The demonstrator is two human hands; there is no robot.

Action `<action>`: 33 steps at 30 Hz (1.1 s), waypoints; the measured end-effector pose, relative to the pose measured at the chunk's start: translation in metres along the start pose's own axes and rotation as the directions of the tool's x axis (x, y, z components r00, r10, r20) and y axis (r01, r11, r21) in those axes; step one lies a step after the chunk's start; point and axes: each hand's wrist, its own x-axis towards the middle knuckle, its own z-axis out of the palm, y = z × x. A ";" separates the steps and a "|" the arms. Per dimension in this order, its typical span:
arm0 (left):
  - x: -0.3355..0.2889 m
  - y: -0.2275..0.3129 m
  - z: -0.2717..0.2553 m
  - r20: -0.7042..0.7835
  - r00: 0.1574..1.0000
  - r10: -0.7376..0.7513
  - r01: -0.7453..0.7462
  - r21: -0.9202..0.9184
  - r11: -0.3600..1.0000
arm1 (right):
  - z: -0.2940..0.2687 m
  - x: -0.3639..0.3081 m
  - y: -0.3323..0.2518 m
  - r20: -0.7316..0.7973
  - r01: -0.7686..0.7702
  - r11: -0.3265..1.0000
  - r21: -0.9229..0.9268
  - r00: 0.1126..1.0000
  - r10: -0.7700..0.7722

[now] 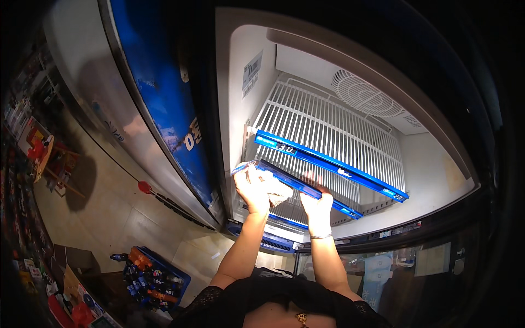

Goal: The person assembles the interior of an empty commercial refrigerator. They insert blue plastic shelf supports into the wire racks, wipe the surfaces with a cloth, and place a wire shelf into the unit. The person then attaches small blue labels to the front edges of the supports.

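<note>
Inside an open upright fridge, my hands are at the blue price strip [292,182] along the front of a lower wire shelf. My left hand [250,188] closes around the strip's left end and has a bunched pale cloth [278,191] in it, hanging beside the fingers. Farther right, my right hand [317,201] grips the same strip, thumb in front and fingers reaching up behind it. Whether the strip is fastened to its shelf, I cannot tell. Just above is the upper white wire shelf [322,120], edged with another blue strip [333,165].
A round fan grille [367,94] is set in the fridge's back wall. The glass door [394,273] stands open at the lower right. On the tiled floor at left sits a blue crate [178,284] of bottles. A blue panel [158,104] rises beside the fridge.
</note>
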 end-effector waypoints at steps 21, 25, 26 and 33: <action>0.004 0.002 -0.010 -0.002 0.999 -0.041 0.040 0.157 0.987 | 0.009 -0.006 0.006 -0.037 0.005 0.998 0.062 0.999 -0.003; 0.006 -0.003 -0.017 0.027 0.999 0.021 -0.027 0.281 0.959 | 0.009 -0.006 0.007 -0.070 0.018 0.998 0.063 0.997 -0.013; 0.006 -0.004 -0.017 0.026 0.999 0.033 -0.039 0.289 0.957 | 0.010 -0.006 0.007 -0.078 0.021 0.998 0.061 0.997 -0.016; 0.007 -0.009 -0.016 0.028 0.998 0.063 -0.069 0.363 0.929 | 0.011 -0.006 0.007 -0.074 0.013 0.998 0.059 0.997 -0.009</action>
